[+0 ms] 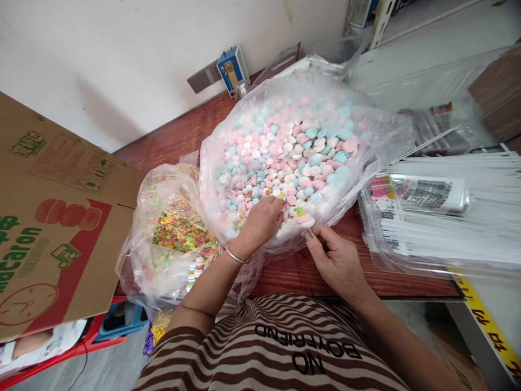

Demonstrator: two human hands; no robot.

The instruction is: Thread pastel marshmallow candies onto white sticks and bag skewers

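Note:
A big clear plastic bag (215, 146) lies wide, full of pink, white and pale blue round candies (301, 168). My left hand (262, 220), a bracelet at its wrist, reaches over the near rim into the candies. Its fingers are bent together, and their tips are partly hidden, so I cannot make out what they hold. At the bag's near right edge my right hand (336, 258) is closed in a pinch, thumb against forefinger. At its fingertips is a short stack of candies (304, 218), pink and white with small yellow-green pieces on top.
Left of the big bag, a smaller bag (140, 217) holds colourful ring-shaped pieces (183, 228) and stacked candies (196, 270). A cardboard box (52, 217) stands far left. To the right, a clear tray (378, 260) holds white sticks (480, 201) and packets. A blue device (233, 68) stands by the wall.

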